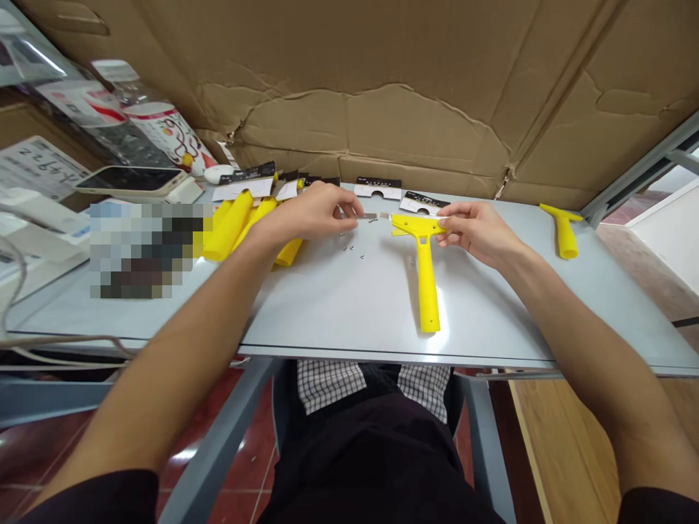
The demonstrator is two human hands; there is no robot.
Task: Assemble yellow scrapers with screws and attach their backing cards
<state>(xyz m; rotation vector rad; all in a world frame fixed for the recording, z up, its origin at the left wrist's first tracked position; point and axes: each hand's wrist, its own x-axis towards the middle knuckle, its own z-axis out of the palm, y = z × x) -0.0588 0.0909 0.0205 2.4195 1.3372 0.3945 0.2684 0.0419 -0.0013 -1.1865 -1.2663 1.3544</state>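
My right hand point(480, 231) pinches the right end of the head of a yellow T-shaped scraper point(427, 280), whose handle points towards me. A pale strip shows at the left end of that head. My left hand point(322, 209) is over the table to the left, fingers curled and thumb close to the fingertips. Whatever lies between those fingertips is too small to make out. Just right of them are a thin grey metal strip point(370, 215) and small screws point(373, 220). Several small nuts point(348, 248) lie scattered below the left hand.
Several yellow handles point(229, 225) lie at the left, with black-and-white cards point(378, 187) along the back. Another yellow scraper point(563, 229) lies far right. A phone point(131, 180) and bottles point(164, 127) stand at the left. Cardboard point(349, 80) walls the back of the white table point(328, 320).
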